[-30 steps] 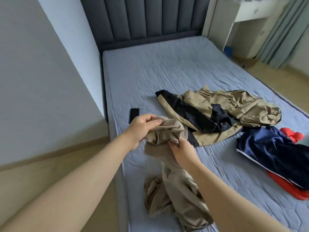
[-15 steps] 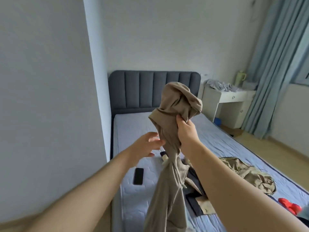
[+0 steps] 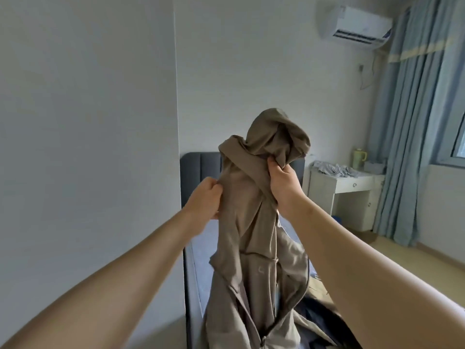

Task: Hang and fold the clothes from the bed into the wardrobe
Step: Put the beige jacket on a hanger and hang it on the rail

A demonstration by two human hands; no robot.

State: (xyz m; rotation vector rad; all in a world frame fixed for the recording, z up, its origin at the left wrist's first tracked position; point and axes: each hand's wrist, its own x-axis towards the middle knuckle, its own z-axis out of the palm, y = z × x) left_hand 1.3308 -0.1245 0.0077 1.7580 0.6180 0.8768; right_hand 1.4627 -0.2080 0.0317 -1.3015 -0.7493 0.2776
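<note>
A khaki-brown garment (image 3: 254, 238) hangs in the air in front of me, bunched at the top and trailing down past the bottom of the head view. My right hand (image 3: 283, 185) grips its upper part just under the bunched top. My left hand (image 3: 205, 197) pinches its left edge a little lower. Behind the garment lies the bed (image 3: 195, 263) with its dark grey headboard (image 3: 201, 170). A bit of another tan and dark garment (image 3: 318, 298) shows on the bed at the lower right. No wardrobe is in view.
A white wall corner (image 3: 176, 122) stands close on the left, right beside the bed. A white desk (image 3: 344, 187) with crumpled cloth and a green jug stands at the right. Blue curtains (image 3: 412, 122) and an air conditioner (image 3: 354, 23) are beyond it.
Both hands have lifted the khaki garment off the bed to chest height. My left hand, off the cloth half a second ago, now pinches its left edge. The view has tilted upward.
</note>
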